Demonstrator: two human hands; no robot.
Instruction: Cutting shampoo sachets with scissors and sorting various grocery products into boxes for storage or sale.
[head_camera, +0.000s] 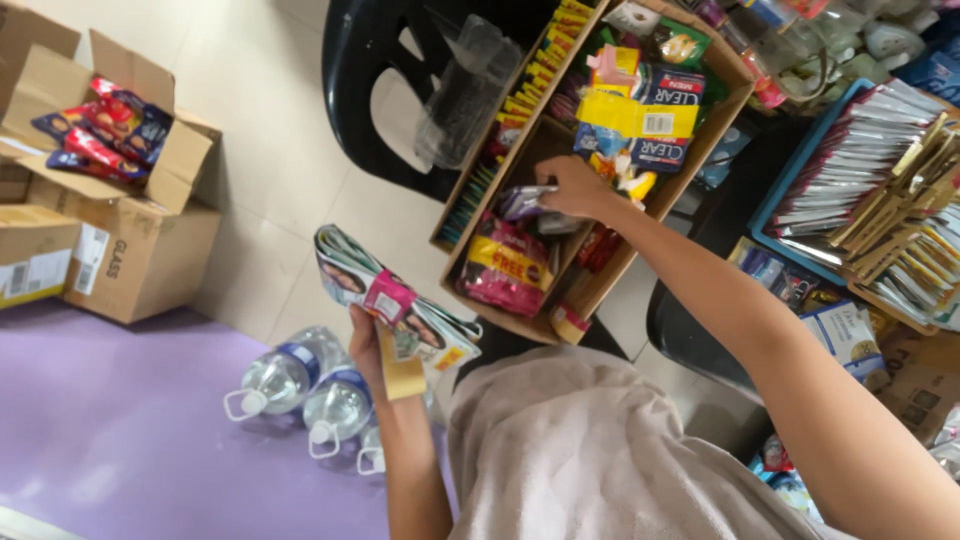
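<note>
- Beige cloth (590, 450) is lying nearest the camera, covering the person's lap at the bottom of the view.
- Purple floor mat (120, 430) is stretching across the lower left, bordering the pale tiles.
- Cardboard tray (610, 270) is resting on a black plastic chair (380, 90) and is holding mixed sachet packs in 2 long compartments.
- Open carton (150, 250) is standing well apart at far left, with red snack packs showing inside it.
- 3 water bottles (300, 385) are lying on their sides just beside the left forearm.
- Left hand (368, 345) is clenching around a folded bundle of sachet strips (395, 300), gripping it at its lower edge and holding it up, apart from the tray.
- Right hand (572, 190) is reaching into the tray's wider compartment, fingers closing on a silvery-purple packet (525, 202) above a pink pack (505, 265).
- Step in hand, by judgement: sorting stock, with the right hand working 1 packet at the tray.
- Next move, by judgement, is calling for a firm pinch and a clean lift clear of neighbouring packs.
</note>
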